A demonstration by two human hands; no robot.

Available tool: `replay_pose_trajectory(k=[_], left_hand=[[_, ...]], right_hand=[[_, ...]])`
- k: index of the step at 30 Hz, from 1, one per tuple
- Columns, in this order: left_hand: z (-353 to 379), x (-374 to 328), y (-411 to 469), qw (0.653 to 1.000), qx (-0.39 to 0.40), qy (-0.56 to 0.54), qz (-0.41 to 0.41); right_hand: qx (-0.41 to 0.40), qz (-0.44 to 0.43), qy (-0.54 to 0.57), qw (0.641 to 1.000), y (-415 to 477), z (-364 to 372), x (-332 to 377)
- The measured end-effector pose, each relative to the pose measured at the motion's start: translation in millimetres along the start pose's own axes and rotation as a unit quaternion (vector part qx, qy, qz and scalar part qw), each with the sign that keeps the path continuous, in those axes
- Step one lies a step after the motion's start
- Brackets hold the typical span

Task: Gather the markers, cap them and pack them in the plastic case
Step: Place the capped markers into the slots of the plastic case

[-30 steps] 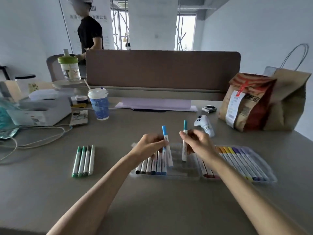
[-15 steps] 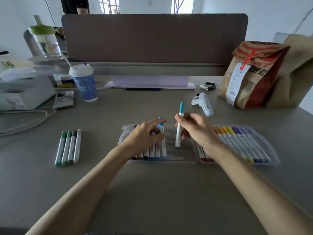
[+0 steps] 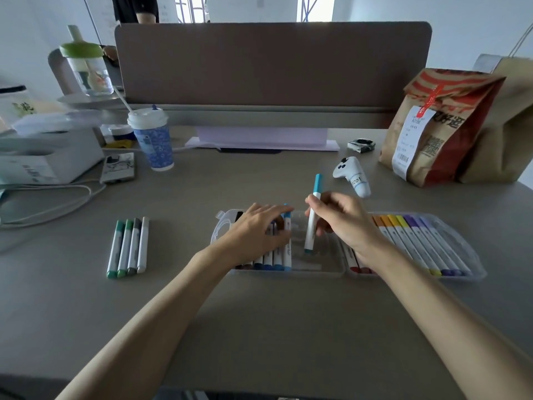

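Teal marker [image 3: 311,226] upright in R hand [image 3: 347,223], just beside L hand [image 3: 256,230].

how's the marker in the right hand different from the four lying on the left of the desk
The teal marker stands nearly upright, pinched in the right hand over the plastic case; the four loose markers lie flat on the desk, untouched. The teal marker is alone, while the four loose markers sit side by side with green, green, grey and white ends. All have white barrels.
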State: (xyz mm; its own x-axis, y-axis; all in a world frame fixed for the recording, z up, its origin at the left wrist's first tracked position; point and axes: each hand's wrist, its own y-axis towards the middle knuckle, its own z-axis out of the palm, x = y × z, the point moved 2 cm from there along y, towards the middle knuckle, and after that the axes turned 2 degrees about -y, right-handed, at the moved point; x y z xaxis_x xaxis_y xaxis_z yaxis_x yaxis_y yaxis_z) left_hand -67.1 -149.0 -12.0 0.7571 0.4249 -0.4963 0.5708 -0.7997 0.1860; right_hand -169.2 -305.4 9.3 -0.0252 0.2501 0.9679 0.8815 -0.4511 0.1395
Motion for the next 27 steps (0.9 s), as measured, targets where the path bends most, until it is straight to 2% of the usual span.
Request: replay_pose_trajectory(k=[6,11,17,22,27], left_hand=[[-0.3,-0.6,-1.8,0.996,-0.016,0.082,0.043],[-3.0,-0.3,-8.2,0.991,0.078,0.104,0.039],[1.4,4.4,-9.7,0.985,0.084,0.141,0.049],[-5.4,0.9,-8.5,0.996,-0.012,0.059,0.059],[-14.0,10.0,-10.9,0.993,-0.050,0.100,0.049]], right_hand=[[0.011,-0.005,0.009,1.000,-0.4,0.8,-2.1],[0.012,-0.001,0.023,1.000,1.8,1.5,-6.0],[0.042,0.024,0.015,0.999,1.3,-1.6,-5.1],[0.092,0.023,-0.103,0.990,-1.7,-4.4,-3.8],[0.082,0.027,-0.163,0.983,-2.8,-2.6,-1.4]])
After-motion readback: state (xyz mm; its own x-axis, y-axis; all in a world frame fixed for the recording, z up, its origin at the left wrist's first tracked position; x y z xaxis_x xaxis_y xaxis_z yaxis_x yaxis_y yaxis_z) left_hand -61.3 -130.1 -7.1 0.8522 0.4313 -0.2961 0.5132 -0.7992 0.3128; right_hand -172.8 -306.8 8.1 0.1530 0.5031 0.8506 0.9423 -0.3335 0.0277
